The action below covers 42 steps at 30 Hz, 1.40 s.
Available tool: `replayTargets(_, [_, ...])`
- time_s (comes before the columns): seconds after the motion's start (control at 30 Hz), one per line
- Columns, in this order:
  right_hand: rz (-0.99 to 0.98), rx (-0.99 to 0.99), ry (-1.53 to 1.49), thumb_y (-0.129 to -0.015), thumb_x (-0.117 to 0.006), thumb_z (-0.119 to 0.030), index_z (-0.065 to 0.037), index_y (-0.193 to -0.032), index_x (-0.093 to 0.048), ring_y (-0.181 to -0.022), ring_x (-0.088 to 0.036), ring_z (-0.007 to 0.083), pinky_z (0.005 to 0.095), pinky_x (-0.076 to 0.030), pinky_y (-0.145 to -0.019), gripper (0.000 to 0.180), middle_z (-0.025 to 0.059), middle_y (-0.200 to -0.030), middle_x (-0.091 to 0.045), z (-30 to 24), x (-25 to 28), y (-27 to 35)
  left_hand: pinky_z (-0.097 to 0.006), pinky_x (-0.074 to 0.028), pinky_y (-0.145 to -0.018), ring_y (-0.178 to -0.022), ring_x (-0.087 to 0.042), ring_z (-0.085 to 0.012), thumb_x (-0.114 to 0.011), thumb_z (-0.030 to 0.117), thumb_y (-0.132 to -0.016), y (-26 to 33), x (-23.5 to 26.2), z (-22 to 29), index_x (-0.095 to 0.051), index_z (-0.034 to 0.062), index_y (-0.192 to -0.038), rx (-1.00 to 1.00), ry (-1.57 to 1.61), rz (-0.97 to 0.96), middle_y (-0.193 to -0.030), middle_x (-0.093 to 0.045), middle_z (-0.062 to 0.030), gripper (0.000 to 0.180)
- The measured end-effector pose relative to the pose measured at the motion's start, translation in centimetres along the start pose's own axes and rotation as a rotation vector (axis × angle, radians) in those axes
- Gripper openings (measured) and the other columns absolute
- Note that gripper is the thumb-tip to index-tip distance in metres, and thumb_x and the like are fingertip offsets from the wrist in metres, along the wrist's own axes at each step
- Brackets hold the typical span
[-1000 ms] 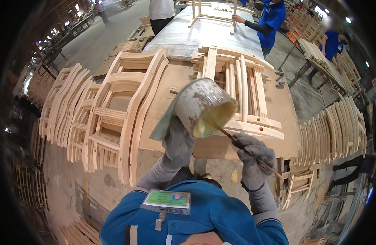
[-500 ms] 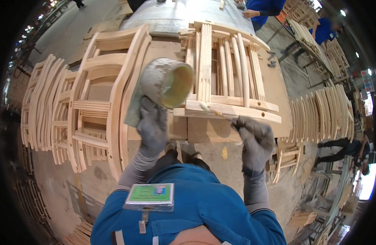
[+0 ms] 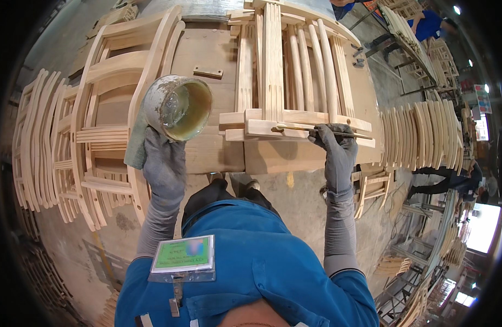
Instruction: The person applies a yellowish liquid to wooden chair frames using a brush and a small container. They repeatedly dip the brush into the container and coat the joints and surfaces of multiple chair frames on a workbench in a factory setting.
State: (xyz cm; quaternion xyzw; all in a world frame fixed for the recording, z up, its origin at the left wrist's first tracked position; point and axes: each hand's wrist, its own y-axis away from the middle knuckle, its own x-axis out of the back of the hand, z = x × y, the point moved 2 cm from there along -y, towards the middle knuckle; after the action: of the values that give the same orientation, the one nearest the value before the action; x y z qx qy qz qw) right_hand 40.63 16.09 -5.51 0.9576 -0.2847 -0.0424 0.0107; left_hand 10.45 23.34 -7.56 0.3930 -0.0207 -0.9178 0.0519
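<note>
My gloved left hand [image 3: 165,166] is closed round a round, white, stained pot [image 3: 157,111] with thick yellowish liquid inside, tilted toward me. A greenish cloth or pad [image 3: 135,144] hangs by that hand, against the pot; whether the fingers grip it I cannot tell. My gloved right hand [image 3: 338,155] pinches a thin brush [image 3: 295,128], its pale tip pointing left. The brush lies level over the near rail of stacked pale wooden chair frames [image 3: 262,131]; contact with the wood is hard to judge.
A cardboard-covered table [image 3: 199,155] carries the frames and a small wooden block [image 3: 208,72]. Tall ladder-like wooden chair backs [image 3: 106,68] lean at the left. Rows of curved wooden parts [image 3: 422,133] stand at the right. Two people [image 3: 452,182] [image 3: 428,24] are at the right.
My left hand and the pot have moved left, and the pot's inside now shows. The brush has turned level above the near rail. My view has shifted, revealing the wooden block.
</note>
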Motion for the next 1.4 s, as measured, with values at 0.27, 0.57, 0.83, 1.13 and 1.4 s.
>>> replayTargets(0.27, [-0.058, 0.023, 0.046, -0.082, -0.063, -0.006, 0.002, -0.087, -0.056, -0.067, -0.058, 0.0114, 0.0218, -0.049, -0.064, 0.012, 0.0075, -0.078, -0.061, 0.2, -1.8, -0.3, -0.04, -0.042, -0.098, -0.117, -0.046, -0.023, -0.041, 0.026, -0.095, -0.1, -0.5, -0.2, -0.037, 0.0052, -0.131, 0.046, 0.072, -0.019, -0.13, -0.044, -0.0117, 0.041])
replayTargets(0.57, [-0.38, 0.513, 0.773, -0.083, -0.062, -0.014, -0.002, -0.084, -0.055, -0.057, -0.06, 0.0201, 0.0273, -0.046, -0.054, 0.014, 0.011, -0.068, -0.061, -3.1, -5.1, 0.2, -0.039, -0.042, -0.099, -0.119, -0.045, -0.0229, -0.04, 0.027, -0.095, 0.2, -1.0, -0.7, -0.036, 0.0075, -0.133, 0.034, 0.082, -0.033, -0.133, -0.041, -0.0107, 0.043])
replayTargets(0.83, [-0.325, 0.486, 0.869, -0.084, -0.062, -0.017, -0.003, -0.079, -0.052, -0.05, -0.057, 0.0231, 0.0321, -0.041, -0.048, 0.018, 0.0115, -0.059, -0.056, -3.3, -5.6, -0.4, -0.038, -0.042, -0.099, -0.121, -0.042, -0.0225, -0.04, 0.029, -0.095, 1.1, -2.1, -0.2, -0.034, 0.0097, -0.135, 0.094, 0.143, -0.075, -0.134, -0.039, -0.0102, 0.044])
replayTargets(1.13, [-0.309, 0.457, 0.747, -0.084, -0.063, -0.016, 0.0, -0.078, -0.054, -0.049, -0.046, 0.0097, 0.0249, -0.038, -0.048, 0.02, 0.0062, -0.055, -0.052, -3.6, -4.9, -0.8, -0.04, -0.043, -0.098, -0.12, -0.044, -0.0239, -0.038, 0.029, -0.096, 0.9, -2.0, -0.6, -0.032, 0.0093, -0.135, 0.094, 0.148, -0.106, -0.134, -0.038, -0.0119, 0.044])
replayTargets(1.4, [-0.219, 0.365, 0.663, -0.083, -0.063, -0.014, 0.0, -0.083, -0.055, -0.054, -0.051, 0.0135, 0.026, -0.04, -0.051, 0.016, 0.0082, -0.061, -0.055, -4.5, -4.0, -0.3, -0.038, -0.045, -0.097, -0.118, -0.046, -0.0223, -0.036, 0.028, -0.097, 0.3, -3.1, -0.8, -0.033, 0.0066, -0.133, 0.057, -0.016, -0.141, -0.131, -0.043, -0.0115, 0.042])
